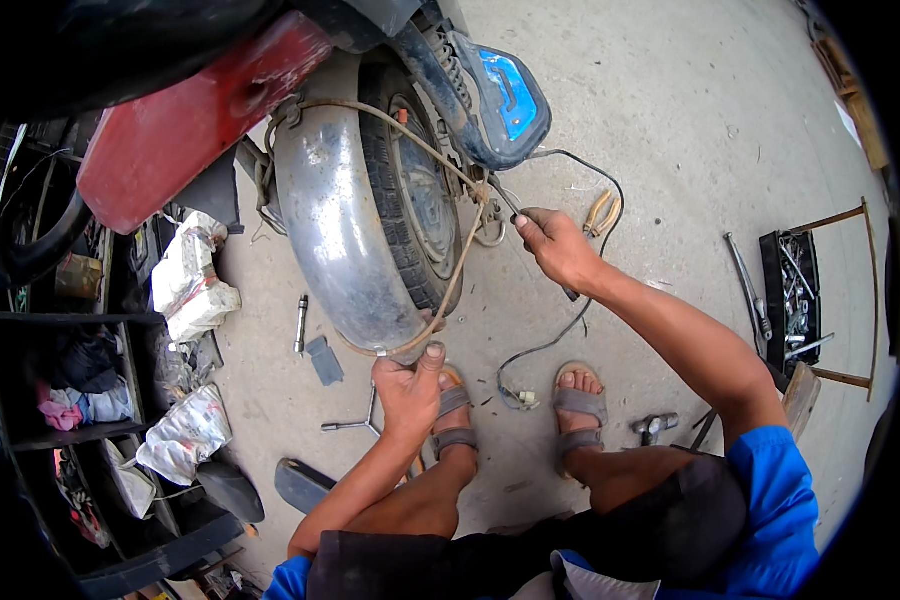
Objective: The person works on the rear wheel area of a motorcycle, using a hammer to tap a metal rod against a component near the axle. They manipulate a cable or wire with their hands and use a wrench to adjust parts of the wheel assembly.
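A motorcycle wheel (410, 180) stands under a worn silver mudguard (325, 220), with a thin rusty stay rod (464, 255) curving round it. My left hand (407, 395) is closed on the mudguard's near lower edge, thumb up beside the stay. My right hand (560, 248) is wrapped round a long thin tool (506, 196) with a metal shaft. The tool's tip reaches the stay joint near the wheel hub, and a dark end shows below my fist. What the tip touches is too small to make out.
Pliers (602, 213) and a black cable (552, 330) lie on the floor right of the wheel. Left stand black shelves (65, 440) with rags and packages. A socket tool (301, 324) and Y-shaped wrench (355, 426) lie nearer. At right is a toolbox (792, 290).
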`<state>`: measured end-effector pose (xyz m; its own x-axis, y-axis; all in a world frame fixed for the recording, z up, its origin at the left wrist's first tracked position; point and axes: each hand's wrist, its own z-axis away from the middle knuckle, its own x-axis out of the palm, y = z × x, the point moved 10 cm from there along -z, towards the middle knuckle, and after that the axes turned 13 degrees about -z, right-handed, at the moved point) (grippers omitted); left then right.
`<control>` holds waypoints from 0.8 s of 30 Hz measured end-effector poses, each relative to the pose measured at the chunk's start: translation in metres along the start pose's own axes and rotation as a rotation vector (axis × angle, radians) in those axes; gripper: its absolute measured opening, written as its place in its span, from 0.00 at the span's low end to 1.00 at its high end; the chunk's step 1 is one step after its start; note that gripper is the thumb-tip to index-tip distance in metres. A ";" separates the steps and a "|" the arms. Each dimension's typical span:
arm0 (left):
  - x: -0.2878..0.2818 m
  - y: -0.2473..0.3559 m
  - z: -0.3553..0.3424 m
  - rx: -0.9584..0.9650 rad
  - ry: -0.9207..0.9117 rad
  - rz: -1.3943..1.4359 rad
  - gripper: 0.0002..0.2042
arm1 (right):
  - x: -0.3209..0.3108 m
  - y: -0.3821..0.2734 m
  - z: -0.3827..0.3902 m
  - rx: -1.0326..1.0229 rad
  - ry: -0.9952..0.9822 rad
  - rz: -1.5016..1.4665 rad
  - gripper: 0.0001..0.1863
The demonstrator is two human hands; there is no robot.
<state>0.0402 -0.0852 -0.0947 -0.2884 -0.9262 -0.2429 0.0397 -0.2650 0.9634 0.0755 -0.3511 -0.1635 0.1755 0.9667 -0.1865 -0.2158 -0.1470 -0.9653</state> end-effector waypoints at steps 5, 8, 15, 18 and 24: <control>0.000 0.000 0.000 -0.006 -0.005 0.002 0.24 | -0.005 0.023 -0.019 -0.129 0.015 0.002 0.16; 0.000 0.001 0.000 -0.003 -0.002 0.007 0.24 | -0.004 0.028 -0.025 -0.155 0.010 -0.006 0.16; 0.000 0.000 0.000 -0.008 -0.011 0.000 0.25 | 0.003 0.014 -0.015 0.021 -0.002 0.023 0.17; 0.000 -0.001 0.000 -0.011 -0.009 -0.004 0.25 | 0.008 0.012 0.002 0.391 -0.115 -0.373 0.16; 0.001 0.002 0.000 -0.004 0.002 0.015 0.25 | 0.004 -0.023 0.011 0.511 -0.167 -0.657 0.11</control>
<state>0.0400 -0.0861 -0.0931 -0.2860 -0.9305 -0.2288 0.0478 -0.2523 0.9665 0.0712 -0.3414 -0.1398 0.2810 0.8470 0.4513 -0.5342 0.5287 -0.6596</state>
